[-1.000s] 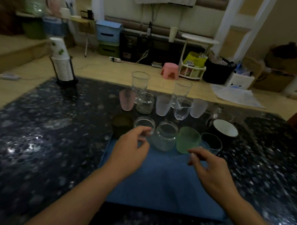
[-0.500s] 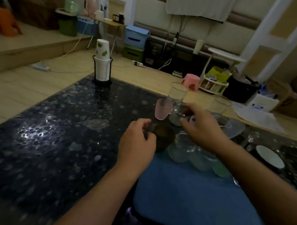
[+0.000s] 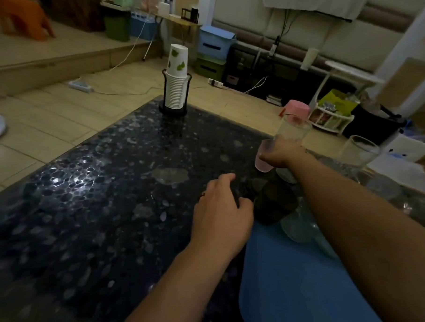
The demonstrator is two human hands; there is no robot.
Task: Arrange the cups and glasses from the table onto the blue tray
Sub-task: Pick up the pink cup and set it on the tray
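Speckled table (image 3: 91, 190), unlabelled paper cups (image 3: 177, 89)

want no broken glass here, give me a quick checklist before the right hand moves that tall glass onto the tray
1. Right hand has hold of the tall clear glass: ok, its fingers wrap the lower part.
2. Grip is firm enough to lift: cannot tell, the frame is blurred.
3. Pink cup is clear of the lift: not ok, it sits right against the right hand.
4. Blue tray has bare room: ok, its near part is bare.
5. Left hand is out of the path: ok, it rests low by the dark cup, holding nothing.
6. Other glasses near the tray's far end are apart: cannot tell, they are dim and crowded.
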